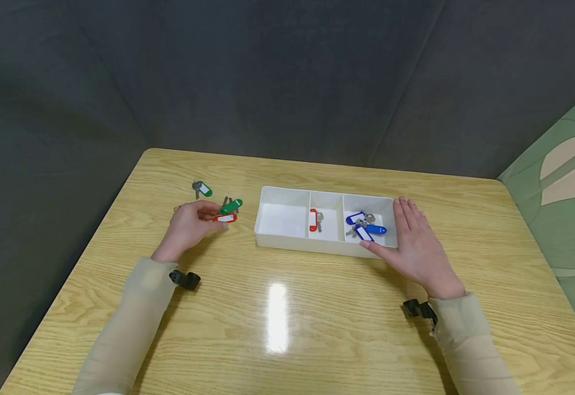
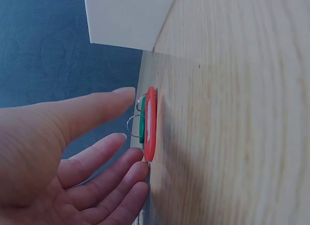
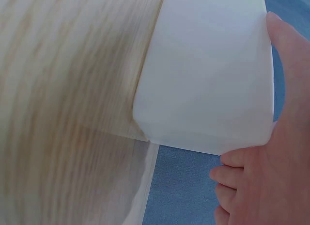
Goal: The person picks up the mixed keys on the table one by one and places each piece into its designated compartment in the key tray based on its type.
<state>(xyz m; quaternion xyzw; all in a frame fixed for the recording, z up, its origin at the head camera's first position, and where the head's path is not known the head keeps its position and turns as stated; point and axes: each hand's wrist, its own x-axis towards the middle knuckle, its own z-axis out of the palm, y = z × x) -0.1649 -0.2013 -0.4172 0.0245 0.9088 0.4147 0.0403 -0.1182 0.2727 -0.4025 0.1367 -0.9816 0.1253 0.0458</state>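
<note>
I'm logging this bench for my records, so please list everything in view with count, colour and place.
Table: one, light wood, under the tray.
Tray: one, white, three compartments, on the table.
Blue tags: three, blue, right compartment.
Red tags: two, red, one in the middle compartment, one left of the tray.
Green tags: two, green, both left of the tray.
Keys: exact count unclear, silvery grey, with the tags.
Backdrop: one, dark, behind the table.
Leaf-patterned panel: one, green and beige, far right.
Wrist devices: two, black, one per wrist.
Sleeves: two, beige, on the forearms.
Left hand: one, bare, at the outer red tag.
Right hand: one, bare, against the tray's right end.
</note>
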